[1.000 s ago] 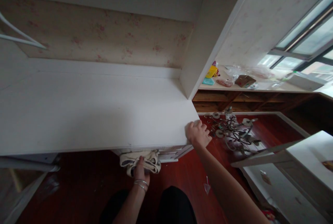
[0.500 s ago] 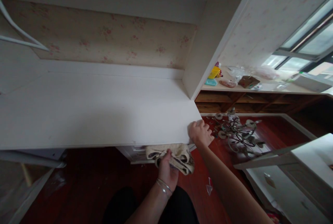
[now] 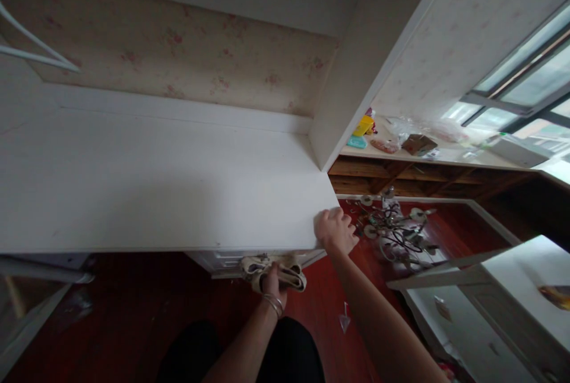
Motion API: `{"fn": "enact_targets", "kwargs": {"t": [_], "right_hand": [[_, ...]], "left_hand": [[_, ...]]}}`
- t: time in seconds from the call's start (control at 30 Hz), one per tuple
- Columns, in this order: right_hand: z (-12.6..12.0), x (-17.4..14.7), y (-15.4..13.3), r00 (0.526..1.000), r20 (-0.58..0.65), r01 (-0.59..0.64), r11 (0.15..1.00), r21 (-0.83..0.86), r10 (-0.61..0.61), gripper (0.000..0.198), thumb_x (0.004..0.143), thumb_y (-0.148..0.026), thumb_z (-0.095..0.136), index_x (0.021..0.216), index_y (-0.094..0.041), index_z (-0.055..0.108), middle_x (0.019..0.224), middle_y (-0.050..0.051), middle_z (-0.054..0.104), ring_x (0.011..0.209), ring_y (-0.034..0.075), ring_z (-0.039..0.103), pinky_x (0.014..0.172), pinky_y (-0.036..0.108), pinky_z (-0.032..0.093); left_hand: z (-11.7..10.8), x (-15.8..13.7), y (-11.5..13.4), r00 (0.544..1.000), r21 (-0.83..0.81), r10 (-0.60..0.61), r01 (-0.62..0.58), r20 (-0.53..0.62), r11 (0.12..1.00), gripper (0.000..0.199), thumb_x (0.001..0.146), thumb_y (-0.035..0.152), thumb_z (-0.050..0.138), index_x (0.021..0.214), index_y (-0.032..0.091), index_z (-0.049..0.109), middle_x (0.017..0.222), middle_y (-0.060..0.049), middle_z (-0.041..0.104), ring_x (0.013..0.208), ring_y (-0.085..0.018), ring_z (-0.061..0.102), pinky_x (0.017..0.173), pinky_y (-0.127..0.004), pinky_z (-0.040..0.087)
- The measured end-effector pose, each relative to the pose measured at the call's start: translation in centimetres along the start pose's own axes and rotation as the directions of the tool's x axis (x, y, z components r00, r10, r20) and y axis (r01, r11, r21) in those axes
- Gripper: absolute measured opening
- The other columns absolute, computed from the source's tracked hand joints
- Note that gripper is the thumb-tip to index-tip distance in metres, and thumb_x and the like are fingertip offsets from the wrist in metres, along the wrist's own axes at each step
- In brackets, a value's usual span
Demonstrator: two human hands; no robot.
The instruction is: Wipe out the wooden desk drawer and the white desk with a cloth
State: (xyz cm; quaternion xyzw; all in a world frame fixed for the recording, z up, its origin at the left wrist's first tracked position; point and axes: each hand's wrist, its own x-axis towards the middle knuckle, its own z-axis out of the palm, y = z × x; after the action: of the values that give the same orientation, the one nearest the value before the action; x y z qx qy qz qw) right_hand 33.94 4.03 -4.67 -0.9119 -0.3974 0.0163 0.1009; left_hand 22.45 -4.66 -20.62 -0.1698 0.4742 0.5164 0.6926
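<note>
My left hand (image 3: 272,288), with silvery bangles on the wrist, is closed around a folded cream cloth (image 3: 291,277) with dark markings. Hand and cloth are below the front edge of a white desk (image 3: 178,193), in front of a white drawer unit (image 3: 218,263). Whether the cloth touches the drawer front I cannot tell. At the desk's front right corner, my right hand (image 3: 337,231) grips the edge, its fingers curled over the side.
A chandelier (image 3: 401,228) with several arms lies on the red wooden floor (image 3: 329,312) at right. Behind it, a low shelf unit (image 3: 445,160) carries a cardboard box (image 3: 419,144) and plastic bags. White furniture (image 3: 529,282) stands at lower right. White cables (image 3: 40,44) hang at upper left.
My left hand has moved the cloth down and away, lower in front of the drawers. The right hand keeps its place on the desk corner. The view has shifted slightly.
</note>
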Motion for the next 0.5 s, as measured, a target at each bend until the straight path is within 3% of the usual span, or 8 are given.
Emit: {"fn": "enact_targets", "kwargs": {"t": [0.13, 0.27, 0.37, 0.5], "right_hand": [[0.0, -0.1, 0.0, 1.0, -0.014, 0.003, 1.0, -0.002, -0.003, 0.052, 0.093, -0.048, 0.023, 0.127, -0.018, 0.048, 0.121, 0.017, 0.052, 0.107, 0.036, 0.051, 0.083, 0.051, 0.039], [-0.1, -0.2, 0.0, 1.0, 0.001, -0.003, 1.0, 0.013, 0.003, 0.052, 0.093, -0.048, 0.024, 0.126, -0.018, 0.049, 0.12, 0.017, 0.052, 0.108, 0.037, 0.05, 0.084, 0.052, 0.038], [-0.1, -0.2, 0.0, 1.0, 0.003, -0.004, 1.0, 0.024, 0.004, 0.053, 0.093, -0.048, 0.024, 0.128, -0.018, 0.048, 0.121, 0.018, 0.052, 0.109, 0.037, 0.05, 0.084, 0.052, 0.037], [-0.1, -0.2, -0.1, 1.0, 0.005, -0.01, 1.0, 0.025, 0.01, 0.054, 0.093, -0.048, 0.024, 0.131, -0.017, 0.047, 0.121, 0.019, 0.052, 0.109, 0.037, 0.049, 0.085, 0.052, 0.037]], "left_hand": [[-3.2, -0.3, 6.1, 0.976, -0.042, 0.205, -0.208, -0.077, 0.977, 0.006, 0.082, 0.011, 0.056, 0.085, 0.016, 0.058, 0.07, -0.001, 0.066, 0.059, -0.014, 0.065, 0.068, -0.032, 0.057], [-3.9, -3.3, 11.4, 0.953, -0.041, 0.272, -0.28, -0.136, 0.959, 0.012, 0.082, 0.008, 0.056, 0.089, 0.016, 0.06, 0.073, 0.0, 0.067, 0.061, -0.014, 0.066, 0.073, -0.034, 0.057], [-3.2, -6.5, 13.5, 0.943, -0.052, 0.312, -0.319, -0.119, 0.946, 0.015, 0.082, 0.007, 0.056, 0.092, 0.016, 0.062, 0.075, -0.001, 0.068, 0.062, -0.013, 0.066, 0.072, -0.034, 0.057], [-1.4, -11.1, 13.7, 0.939, -0.079, 0.338, -0.343, -0.072, 0.936, 0.022, 0.081, 0.007, 0.058, 0.1, 0.017, 0.063, 0.083, -0.001, 0.07, 0.071, -0.014, 0.068, 0.074, -0.033, 0.057]]}}
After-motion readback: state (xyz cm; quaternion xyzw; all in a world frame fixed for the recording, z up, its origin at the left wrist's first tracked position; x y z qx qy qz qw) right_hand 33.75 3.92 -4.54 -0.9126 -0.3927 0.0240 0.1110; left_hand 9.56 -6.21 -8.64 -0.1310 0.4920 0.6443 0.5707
